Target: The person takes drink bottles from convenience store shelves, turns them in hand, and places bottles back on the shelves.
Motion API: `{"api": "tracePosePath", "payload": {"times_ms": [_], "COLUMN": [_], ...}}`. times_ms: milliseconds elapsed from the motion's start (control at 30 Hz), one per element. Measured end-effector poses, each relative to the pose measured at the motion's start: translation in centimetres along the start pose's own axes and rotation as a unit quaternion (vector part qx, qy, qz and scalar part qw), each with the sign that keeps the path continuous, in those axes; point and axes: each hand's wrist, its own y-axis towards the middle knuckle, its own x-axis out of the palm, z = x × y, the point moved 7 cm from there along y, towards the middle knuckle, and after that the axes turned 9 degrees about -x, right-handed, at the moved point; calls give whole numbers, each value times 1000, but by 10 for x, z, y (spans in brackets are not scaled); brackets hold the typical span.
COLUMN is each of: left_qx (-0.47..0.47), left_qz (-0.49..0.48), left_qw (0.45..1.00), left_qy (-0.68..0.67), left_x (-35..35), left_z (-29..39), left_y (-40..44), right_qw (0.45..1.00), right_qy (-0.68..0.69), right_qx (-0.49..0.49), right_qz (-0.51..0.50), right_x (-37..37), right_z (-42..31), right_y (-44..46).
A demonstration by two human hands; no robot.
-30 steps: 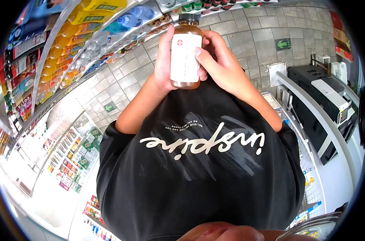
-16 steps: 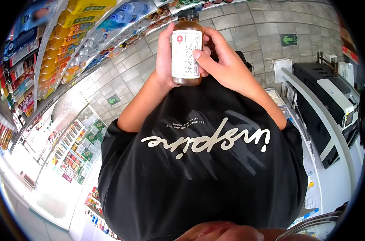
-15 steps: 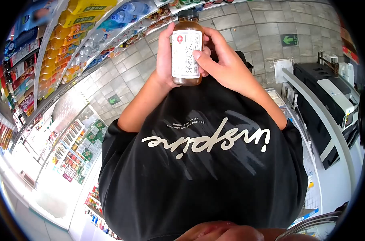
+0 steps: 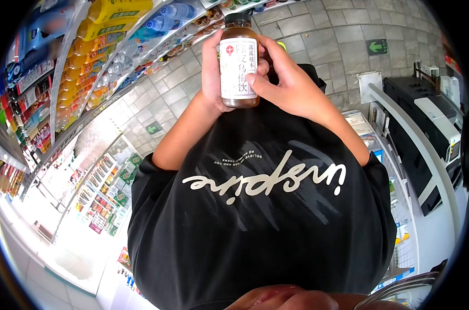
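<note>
A bottle of brown drink (image 4: 238, 67) with a black cap and a white label stands upright at the top middle of the head view. Its label, printed with large dark characters and a red mark, faces me. Wrapped round the left side of the bottle is my left hand (image 4: 211, 72), its fingers mostly hidden behind. From the right, my right hand (image 4: 283, 77) also grips it, with the thumb lying across the label's lower right and the other fingers curled at the side.
Shelves of bottled drinks (image 4: 97, 57) run along the left. At the right, beyond a curved pale rail (image 4: 425, 150), stands a black-and-white machine (image 4: 420, 113). Grey floor tiles (image 4: 317, 39) carry a green arrow sign (image 4: 377, 46). Stocked shelves (image 4: 102, 194) show at lower left.
The bottle has turned slightly, so the label's right-hand column shows more fully. The surroundings have shifted a little to the right. A yellow-green spot now shows behind my right hand.
</note>
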Motion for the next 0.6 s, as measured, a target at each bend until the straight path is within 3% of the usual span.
{"api": "tracePosePath", "payload": {"times_ms": [200,267,500,600], "left_qx": [-11,1,-1,4], "left_qz": [-3,48,65,118], "left_qw": [1000,999,997,990], "left_qy": [4,21,50,73], "left_x": [8,5,4,2], "left_z": [2,3,5,7], "left_y": [-7,-10,-11,-13], "right_qw": [999,998,998,998], "right_qy": [15,-16,-41,-50], "right_qx": [33,5,-6,-19], "right_qz": [-39,-56,-56,-45], "right_x": [6,10,12,10], "right_z": [-5,-10,-11,-13], "right_y": [-1,-1,-1,-2]}}
